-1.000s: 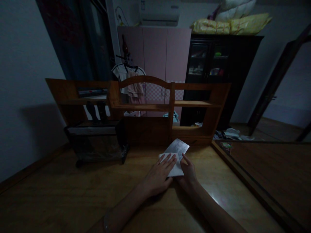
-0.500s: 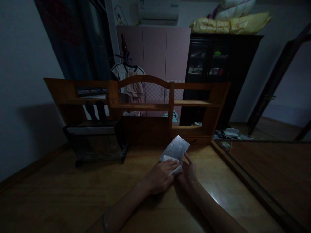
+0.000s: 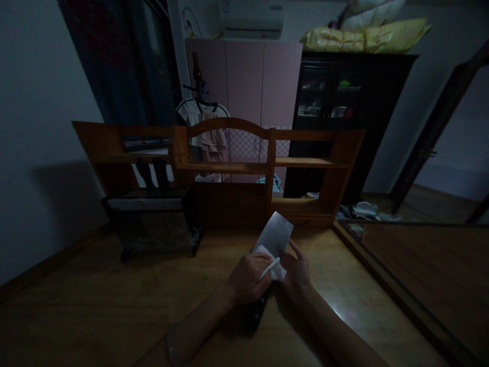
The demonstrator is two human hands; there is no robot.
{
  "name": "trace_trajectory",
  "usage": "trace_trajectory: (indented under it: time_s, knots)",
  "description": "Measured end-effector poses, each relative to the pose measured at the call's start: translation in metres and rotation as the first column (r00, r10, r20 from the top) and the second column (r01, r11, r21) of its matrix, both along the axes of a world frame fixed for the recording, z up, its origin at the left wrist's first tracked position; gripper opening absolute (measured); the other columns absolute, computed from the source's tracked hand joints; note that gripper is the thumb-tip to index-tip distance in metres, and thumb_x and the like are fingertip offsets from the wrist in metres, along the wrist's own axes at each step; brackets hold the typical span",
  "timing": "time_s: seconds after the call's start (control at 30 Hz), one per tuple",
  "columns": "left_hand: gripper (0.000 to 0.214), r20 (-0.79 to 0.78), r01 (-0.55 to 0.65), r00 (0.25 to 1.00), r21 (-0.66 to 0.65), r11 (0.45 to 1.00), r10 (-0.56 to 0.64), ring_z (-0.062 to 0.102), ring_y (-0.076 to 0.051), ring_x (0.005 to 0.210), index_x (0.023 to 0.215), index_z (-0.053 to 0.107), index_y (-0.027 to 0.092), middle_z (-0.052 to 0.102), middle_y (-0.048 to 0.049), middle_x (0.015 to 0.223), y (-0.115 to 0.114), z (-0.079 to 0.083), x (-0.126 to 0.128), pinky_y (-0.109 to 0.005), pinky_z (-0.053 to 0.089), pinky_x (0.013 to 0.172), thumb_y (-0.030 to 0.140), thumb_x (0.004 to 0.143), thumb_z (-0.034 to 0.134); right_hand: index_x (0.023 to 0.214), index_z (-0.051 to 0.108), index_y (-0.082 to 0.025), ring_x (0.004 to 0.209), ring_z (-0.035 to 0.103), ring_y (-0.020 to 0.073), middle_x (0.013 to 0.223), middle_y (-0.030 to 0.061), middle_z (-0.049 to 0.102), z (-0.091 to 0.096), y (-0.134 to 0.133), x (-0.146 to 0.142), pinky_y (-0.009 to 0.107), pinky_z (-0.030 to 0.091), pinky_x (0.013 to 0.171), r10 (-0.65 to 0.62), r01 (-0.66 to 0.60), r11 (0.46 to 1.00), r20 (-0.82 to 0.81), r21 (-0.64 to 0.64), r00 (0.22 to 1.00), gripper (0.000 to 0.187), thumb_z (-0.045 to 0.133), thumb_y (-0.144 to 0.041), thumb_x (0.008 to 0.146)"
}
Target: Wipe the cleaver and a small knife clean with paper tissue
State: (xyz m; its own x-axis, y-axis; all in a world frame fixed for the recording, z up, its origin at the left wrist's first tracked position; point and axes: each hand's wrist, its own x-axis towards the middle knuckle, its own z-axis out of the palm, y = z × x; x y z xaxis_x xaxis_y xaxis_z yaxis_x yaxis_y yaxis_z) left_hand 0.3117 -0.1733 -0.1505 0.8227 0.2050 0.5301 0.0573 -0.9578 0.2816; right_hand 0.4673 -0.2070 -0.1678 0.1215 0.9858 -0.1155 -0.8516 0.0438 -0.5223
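Observation:
A flat silvery rectangular blade (image 3: 275, 232), seemingly a cleaver, tilts up off the wooden desk (image 3: 114, 306) in front of me. A dark handle-like shape (image 3: 254, 312) sticks out below my hands. My left hand (image 3: 247, 278) is curled closed around a crumpled white tissue (image 3: 272, 266) pressed against the blade's lower part. My right hand (image 3: 298, 270) is at the blade's right side, its fingers closed on the edge.
A wooden shelf unit (image 3: 305, 163) stands along the back of the desk. A dark glass-sided box (image 3: 153, 224) sits at the back left. A dark framed panel (image 3: 420, 275) lies to the right. A pink wardrobe (image 3: 248, 86) and a black cabinet (image 3: 344, 102) stand behind.
The blade has been raised from lying flat to tilted upright. My left hand went from flat fingers on the tissue to a curled grip round it. A dark handle shape now shows below.

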Motion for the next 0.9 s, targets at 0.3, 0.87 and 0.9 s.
trace_trajectory:
  time_s: [0.3,0.87,0.9]
  knots:
    - [0.04,0.039,-0.029,0.999,0.024,0.999,0.028,0.062,-0.018,0.101,0.104,0.066,0.018,0.069,-0.0068,0.104,0.011,0.0,-0.006,-0.036,0.041,0.103,0.023,0.093,0.028,0.078,0.065,-0.016,0.053,0.061,0.0141,0.067,0.0017,0.069,0.003,0.002,-0.002,0.025,0.052,0.059,0.068,-0.068,0.992,0.011,0.105,0.998,0.021,0.054,-0.031,0.087]
    - [0.04,0.147,-0.339,0.929,-0.036,0.94,0.34,0.048,-0.018,0.124,0.125,0.056,0.017,0.057,-0.0076,0.129,0.018,-0.006,-0.006,-0.035,0.035,0.108,0.022,0.095,0.032,0.102,0.064,-0.013,0.08,0.068,0.021,0.09,0.0076,0.072,-0.001,0.001,-0.001,0.034,0.054,0.078,0.064,-0.061,0.987,-0.012,0.151,0.998,0.028,0.052,-0.034,0.089]
    - [0.04,0.156,-0.339,0.926,-0.056,0.939,0.344,0.049,-0.018,0.123,0.125,0.057,0.018,0.057,-0.0071,0.129,0.018,-0.006,-0.006,-0.035,0.036,0.107,0.023,0.095,0.031,0.102,0.064,-0.012,0.076,0.068,0.0207,0.087,0.0073,0.072,0.0,0.001,-0.002,0.034,0.054,0.075,0.049,-0.049,0.989,0.003,0.138,0.999,0.027,0.052,-0.033,0.089]
